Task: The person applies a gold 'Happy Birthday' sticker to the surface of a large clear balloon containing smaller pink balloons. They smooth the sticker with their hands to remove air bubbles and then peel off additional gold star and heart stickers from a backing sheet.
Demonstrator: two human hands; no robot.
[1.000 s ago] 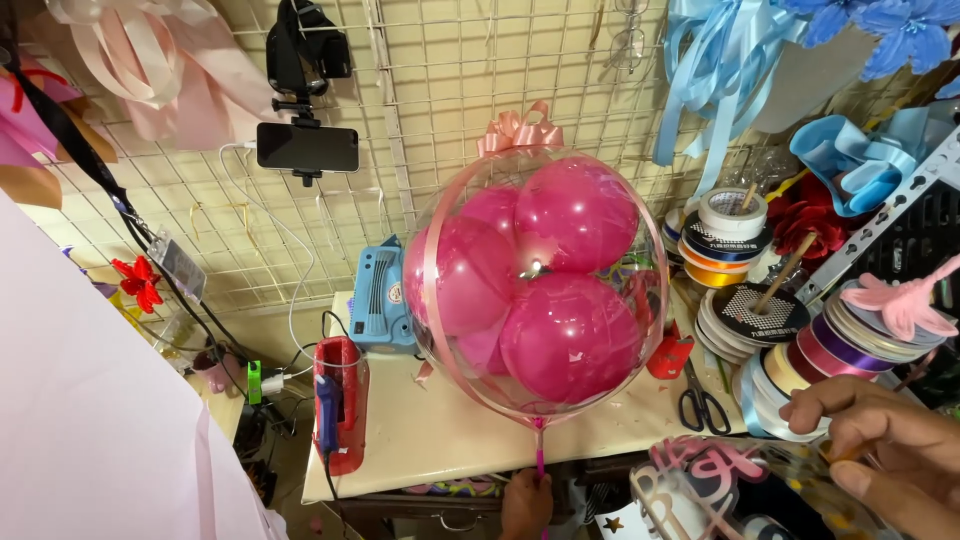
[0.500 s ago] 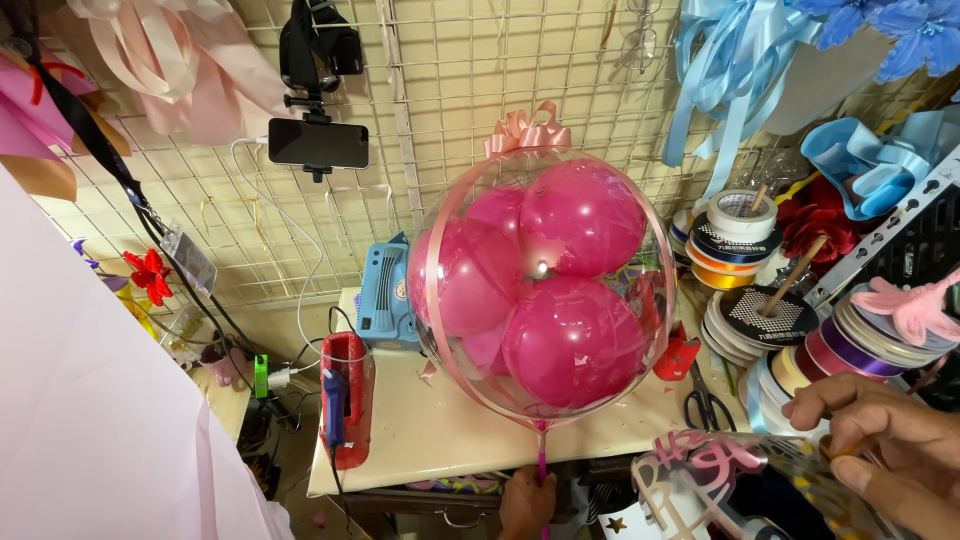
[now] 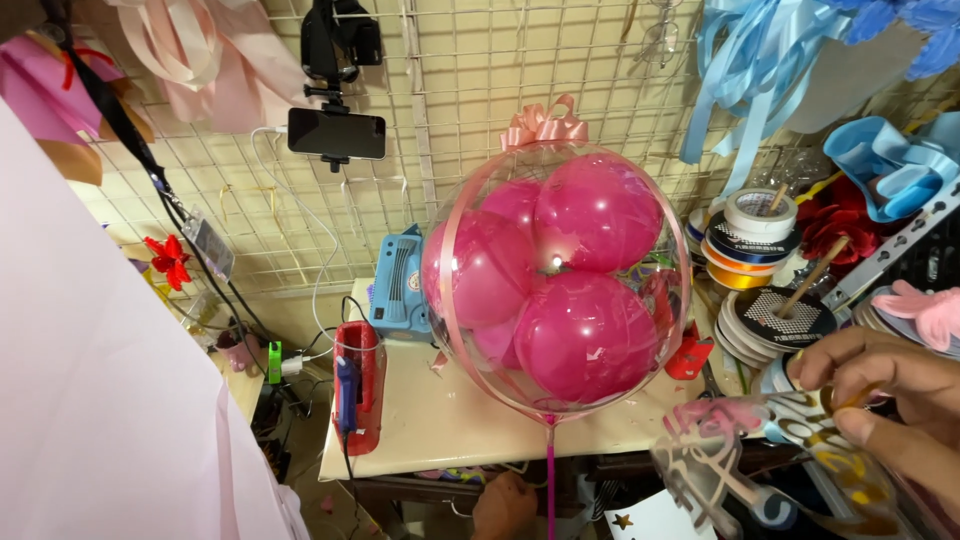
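Since the earlier frames, little has shifted: the clear balloon [image 3: 557,275] is still held up over the table [image 3: 450,425] by the left hand [image 3: 503,505], closed on its pink stick [image 3: 549,470]. A sticker sheet [image 3: 745,450] is pinched by the right hand [image 3: 890,400].

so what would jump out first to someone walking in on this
A big clear balloon stuffed with hot-pink balloons and topped with a pink ribbon bow fills the middle, held up on a stick by the left hand at the bottom edge. At lower right, the right hand holds a clear sticker sheet with lettering. Behind, a wire grid wall carries a mounted phone, with blue ribbon bows at upper right.
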